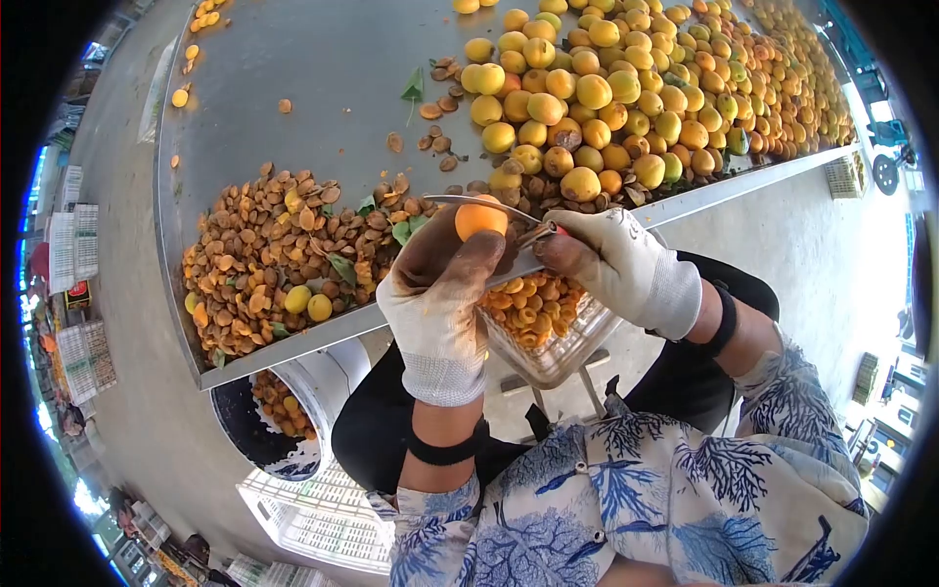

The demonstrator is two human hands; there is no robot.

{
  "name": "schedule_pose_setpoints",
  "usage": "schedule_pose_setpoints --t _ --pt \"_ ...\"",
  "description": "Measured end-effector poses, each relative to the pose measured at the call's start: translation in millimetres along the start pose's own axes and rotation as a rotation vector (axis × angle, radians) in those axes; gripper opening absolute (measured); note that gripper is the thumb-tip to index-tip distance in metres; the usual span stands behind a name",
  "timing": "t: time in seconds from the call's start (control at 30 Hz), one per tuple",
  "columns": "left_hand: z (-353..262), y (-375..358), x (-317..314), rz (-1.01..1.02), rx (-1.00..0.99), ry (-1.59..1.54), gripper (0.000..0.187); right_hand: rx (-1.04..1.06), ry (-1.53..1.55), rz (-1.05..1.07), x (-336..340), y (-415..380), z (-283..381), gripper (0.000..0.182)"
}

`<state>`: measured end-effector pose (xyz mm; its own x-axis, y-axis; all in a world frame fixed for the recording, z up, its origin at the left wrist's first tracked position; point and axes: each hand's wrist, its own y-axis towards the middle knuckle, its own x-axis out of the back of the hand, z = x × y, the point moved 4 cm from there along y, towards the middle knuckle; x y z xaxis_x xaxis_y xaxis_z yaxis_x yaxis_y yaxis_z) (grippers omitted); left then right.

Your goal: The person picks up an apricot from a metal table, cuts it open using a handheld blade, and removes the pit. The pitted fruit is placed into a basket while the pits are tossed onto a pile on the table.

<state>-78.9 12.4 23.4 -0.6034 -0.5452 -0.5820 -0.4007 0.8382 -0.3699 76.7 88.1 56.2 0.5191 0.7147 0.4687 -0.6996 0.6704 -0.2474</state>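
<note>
While the metal table's (293,93) raised rim (745,184) ran just beneath both hands, grey metal stretched beyond them between the pit heap (269,235) at left and the apricot pile (606,93) at right. Pale floor (137,333) spread around it, a crate (538,372) of cut fruit below the rim. The gloved left hand (438,298) pinched one apricot (480,219) between thumb and fingers against a knife (514,209), whose handle the gloved right hand (626,272) gripped close by.

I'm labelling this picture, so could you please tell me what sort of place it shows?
Probably a fruit-processing workshop, judging by the heaped apricots, piled apricot stones and plastic crates.
</note>
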Motion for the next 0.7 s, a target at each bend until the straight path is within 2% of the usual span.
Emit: schedule_pose_setpoints --t 0.1,0.17,0.23,0.3,0.53,0.6,0.67,0.7 --pt "-3.0 0.3 -2.6 0.057 -0.068 0.112 0.027 0.025 -0.005 0.006 0.4 -0.8 0.1 0.036" --pt "-0.8 1.0 -0.9 0.058 -0.050 -0.019 0.036 0.020 0.007 -0.011 -3.8 -0.8 0.4 0.038" --pt "1.3 1.7 0.7 0.063 -0.032 -0.007 0.036 0.011 0.018 -0.030 -7.6 0.2 -1.2 0.041" --pt "3.6 2.4 2.3 0.070 -0.018 0.004 0.036 -0.030 -0.106 0.008 -10.4 2.9 -4.2 0.039" --pt "0.4 -0.9 -4.4 0.101 0.022 -0.096 0.036 0.024 -0.222 -0.042 -18.7 4.1 -1.7 0.035" --pt "0.5 -1.1 -6.3 0.098 0.056 -0.102 0.036 0.070 -0.310 0.057 -26.7 3.0 0.8 0.030" --pt "1.8 0.0 -5.9 0.119 -0.024 -0.033 0.034 0.104 -0.227 0.039 -31.2 3.7 -3.4 0.031" --pt "1.2 0.2 -6.4 0.118 -0.025 -0.033 0.034 0.086 -0.083 0.053 -32.9 4.6 -5.2 0.033"
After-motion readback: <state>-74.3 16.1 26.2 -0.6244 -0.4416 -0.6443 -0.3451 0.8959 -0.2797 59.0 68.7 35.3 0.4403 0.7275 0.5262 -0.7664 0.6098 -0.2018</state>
